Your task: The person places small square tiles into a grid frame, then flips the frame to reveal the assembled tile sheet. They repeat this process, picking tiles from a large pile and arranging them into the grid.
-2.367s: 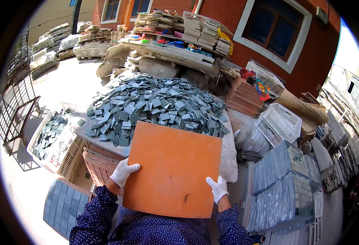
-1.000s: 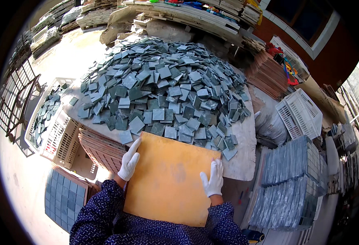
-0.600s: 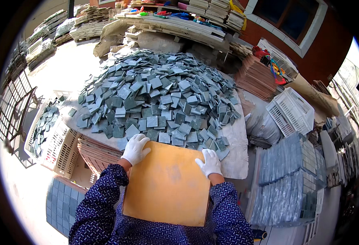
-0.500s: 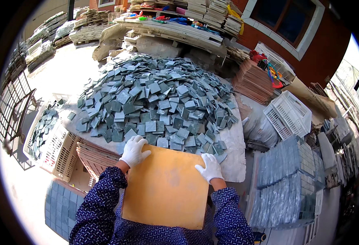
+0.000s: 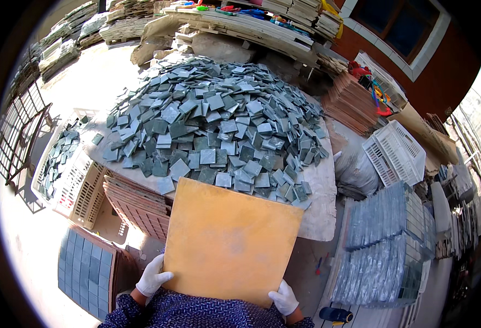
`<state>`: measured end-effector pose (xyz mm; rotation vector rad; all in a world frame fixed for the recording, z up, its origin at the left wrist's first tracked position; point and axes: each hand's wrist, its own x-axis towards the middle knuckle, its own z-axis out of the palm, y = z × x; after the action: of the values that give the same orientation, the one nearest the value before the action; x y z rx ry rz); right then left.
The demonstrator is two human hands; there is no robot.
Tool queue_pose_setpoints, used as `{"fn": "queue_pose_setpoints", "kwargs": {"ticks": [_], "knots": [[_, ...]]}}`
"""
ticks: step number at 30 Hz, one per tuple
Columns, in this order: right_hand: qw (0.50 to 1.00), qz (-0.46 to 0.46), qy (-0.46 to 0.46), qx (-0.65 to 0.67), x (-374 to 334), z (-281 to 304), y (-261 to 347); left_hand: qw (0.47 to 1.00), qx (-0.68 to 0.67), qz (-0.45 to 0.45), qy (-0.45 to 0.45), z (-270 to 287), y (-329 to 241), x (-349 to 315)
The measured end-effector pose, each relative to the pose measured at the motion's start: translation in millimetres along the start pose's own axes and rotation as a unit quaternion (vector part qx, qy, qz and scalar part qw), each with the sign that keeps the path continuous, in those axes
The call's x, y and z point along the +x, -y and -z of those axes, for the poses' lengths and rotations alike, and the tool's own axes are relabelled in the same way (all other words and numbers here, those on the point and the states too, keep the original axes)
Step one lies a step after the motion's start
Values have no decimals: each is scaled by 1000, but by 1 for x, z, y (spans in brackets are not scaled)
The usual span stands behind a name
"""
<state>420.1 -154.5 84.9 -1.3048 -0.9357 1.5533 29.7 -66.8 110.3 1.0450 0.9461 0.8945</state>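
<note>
A square, yellow-orange flat board point(image 5: 230, 235) is held in front of my body, its far edge reaching over the near edge of a pale table point(image 5: 318, 216). My left hand point(image 5: 154, 277), in a white glove, grips the board's lower left side with the thumb on top. On the lower right corner, my right hand point(image 5: 284, 298), also gloved, is closed the same way. The fingers under the board are hidden. Just beyond it, a large heap of small grey-green square stone tiles point(image 5: 210, 128) covers most of the table.
To the left are a white plastic crate with loose tiles point(image 5: 82, 188), stacked brown trays point(image 5: 136, 208) and a stack topped with gridded tiles point(image 5: 85, 272). At right stand wrapped tile stacks point(image 5: 380, 246), a white crate point(image 5: 394, 153) and brown panels point(image 5: 352, 104).
Both hands have shifted from the board's far corners to its near part, closer to my body. The board now sits slightly farther out and turned a little.
</note>
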Motion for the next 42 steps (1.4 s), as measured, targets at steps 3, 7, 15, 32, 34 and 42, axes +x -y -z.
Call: {"fn": "queue_pose_setpoints", "kwargs": {"ticks": [3, 7, 15, 32, 34, 42], "knots": [[996, 27, -87, 8, -6, -24, 12, 993, 106, 3, -45, 11, 14, 8], [974, 129, -96, 161, 31, -15, 66, 992, -42, -117, 26, -13, -74, 67], [864, 428, -263, 33, 164, -12, 217, 968, 1, -201, -148, -12, -77, 83], [506, 561, -177, -631, 270, -140, 249, 697, 661, -277, -40, -75, -12, 203], [479, 512, -112, -704, 277, -143, 222, 701, 652, -283, -54, -69, -11, 202], [557, 449, -49, -697, 308, -90, 167, 696, 669, -258, -29, -23, -18, 186]]}}
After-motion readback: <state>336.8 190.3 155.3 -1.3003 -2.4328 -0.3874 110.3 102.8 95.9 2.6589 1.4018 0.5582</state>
